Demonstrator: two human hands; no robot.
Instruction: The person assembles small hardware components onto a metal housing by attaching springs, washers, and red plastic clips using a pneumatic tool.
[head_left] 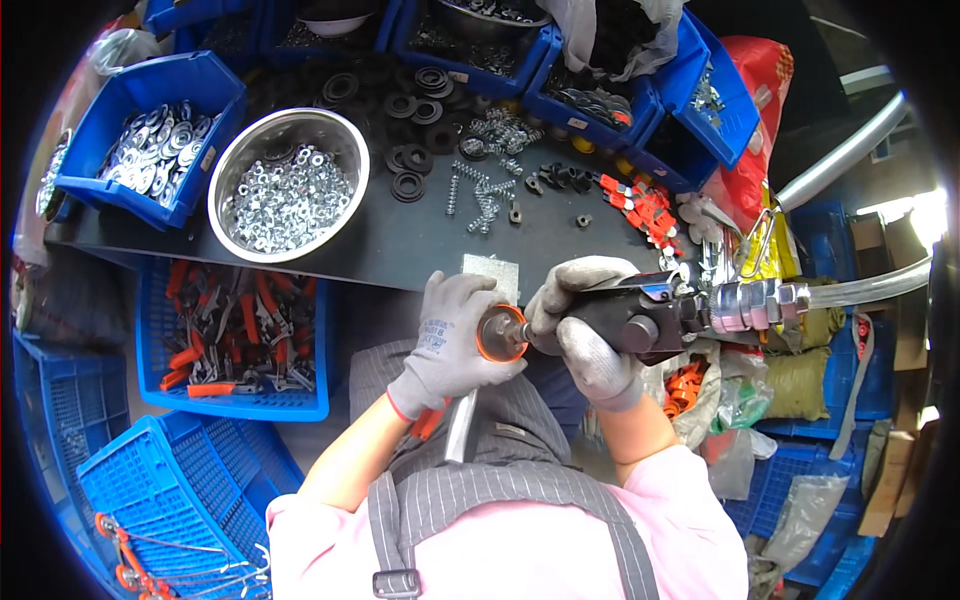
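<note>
In a grey work glove, my left hand [448, 335] is closed around a part with a round dark face and an orange rim [502, 334]. Below that hand a flat metal bar [460, 425] and an orange-red piece [428, 420] stick out; whether they belong to the same part is hidden. My right hand [592, 340], also gloved, wraps a black air tool [640, 325], held sideways. The tool's tip meets the middle of the round face. Just beyond my left hand, a light metal plate [490, 270] shows at the table edge.
A steel bowl of nuts [290, 195] and a blue bin of washers [165, 150] stand at left. Springs [485, 190], black rings [410, 160] and red clips [645, 210] lie on the dark table [400, 240]. A hose [870, 290] runs right. Blue crate of orange-handled tools [240, 330] sits below.
</note>
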